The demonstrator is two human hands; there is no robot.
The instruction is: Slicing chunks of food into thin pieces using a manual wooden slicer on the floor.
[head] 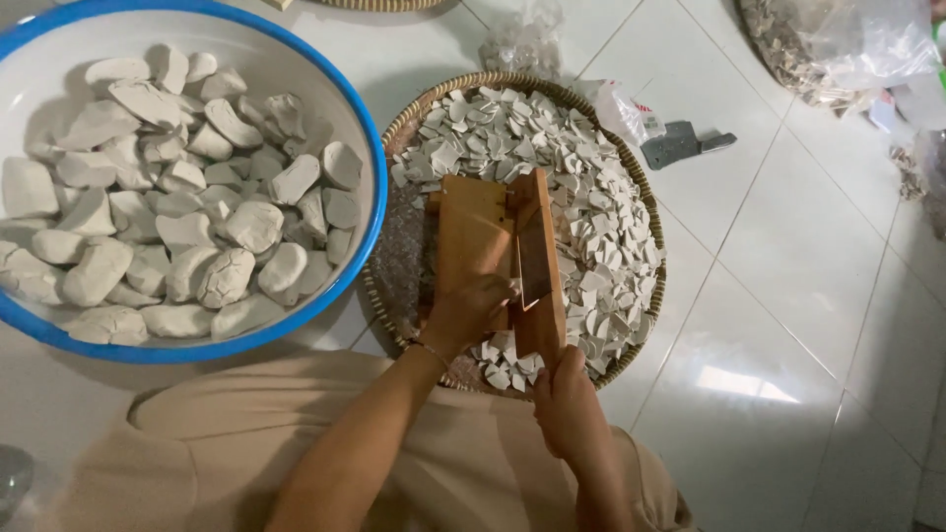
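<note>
A wooden slicing board with a hinged blade (pixel 498 251) lies across a round woven basket (pixel 645 202) full of thin pale slices (pixel 581 187). My left hand (pixel 471 310) rests on the board's near end, its fingers pressing something small and pale against the blade; the piece itself is mostly hidden. My right hand (pixel 567 404) is closed around the near end of the blade's wooden handle, at the basket's front rim. A large white basin with a blue rim (pixel 372 187) stands to the left, heaped with whole grey-white lumps (pixel 177 217).
White floor tiles surround everything. A grey cleaver-like blade (pixel 682 145) lies on the floor right of the basket. Clear plastic bags (pixel 838 44) with dried pieces sit at the top right. My beige-clothed legs (pixel 256 443) fill the bottom edge.
</note>
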